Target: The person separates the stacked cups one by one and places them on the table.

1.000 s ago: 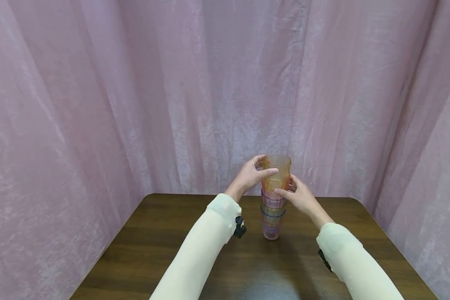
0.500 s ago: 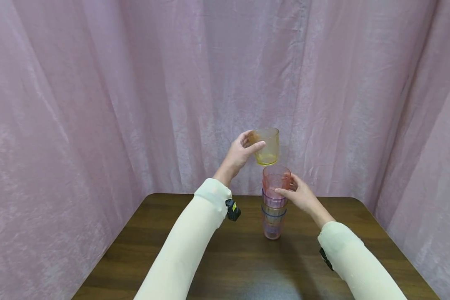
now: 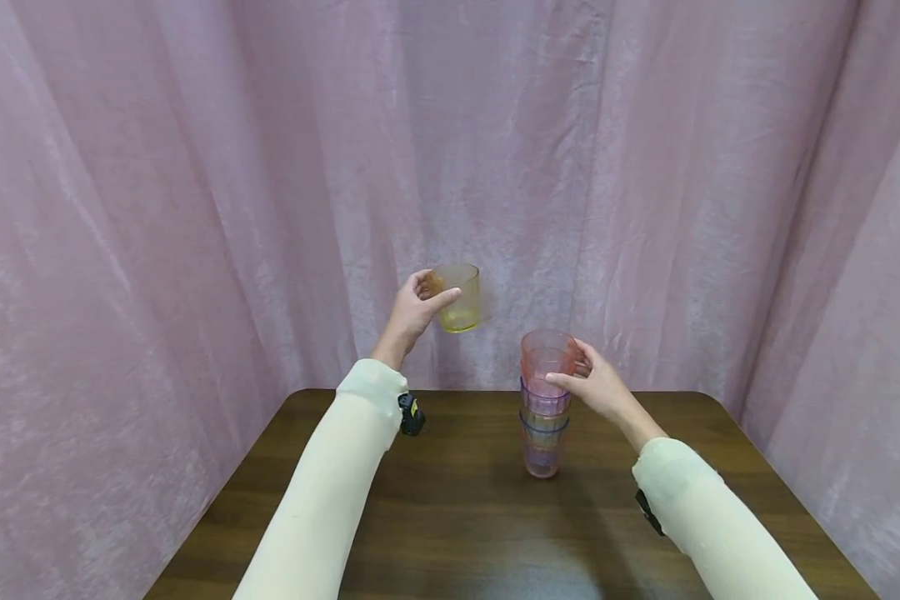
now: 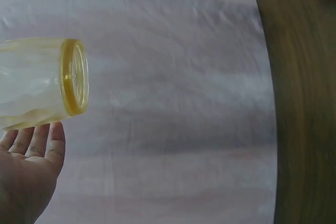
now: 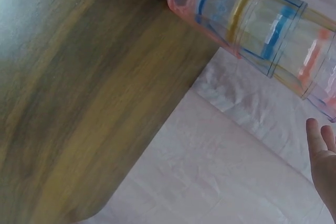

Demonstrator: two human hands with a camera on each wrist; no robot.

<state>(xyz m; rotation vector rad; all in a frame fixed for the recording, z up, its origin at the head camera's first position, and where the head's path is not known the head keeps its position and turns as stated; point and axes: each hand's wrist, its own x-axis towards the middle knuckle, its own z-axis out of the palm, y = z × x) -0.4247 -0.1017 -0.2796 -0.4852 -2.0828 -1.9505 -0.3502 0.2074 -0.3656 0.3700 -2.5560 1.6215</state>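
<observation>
In the head view my left hand holds a clear yellow cup upright in the air, thumb on the near side and fingers behind. The left wrist view shows the cup's thick yellow base pointing toward the table side. To the right stands a tall stack of nested see-through cups, with pink, blue and yellow tints. My right hand grips the pink-red top cup of that stack, thumb in front. In the right wrist view its fingers lie beside the stack's upper part.
The stack rests on a dark brown wooden table. Behind the table's far edge hangs a pink curtain, which also covers both sides. A black wrist camera is strapped at the left sleeve.
My left hand has lifted the yellow cup out of the stack's top and carried it up and left. My right hand stays at the stack.
</observation>
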